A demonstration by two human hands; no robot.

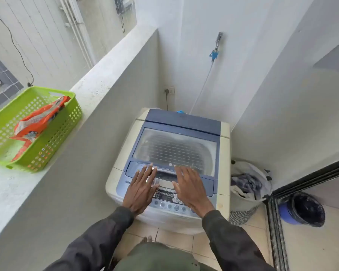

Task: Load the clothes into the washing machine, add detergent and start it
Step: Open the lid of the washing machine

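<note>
Your left hand (140,189) and right hand (191,187) lie flat and open on the shut lid (174,147). Lift slowly. It could slip and pinch you.

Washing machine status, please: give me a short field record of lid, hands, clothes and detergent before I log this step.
lid: washing machine lid closed, drum visible through its window
left hand: open, flat on the lid's front edge
right hand: open, flat beside it
clothes: still in the laundry bag on the floor, right of the machine
detergent: orange packet in the green basket on the ledge, left
control panel: partly covered by hands
</note>
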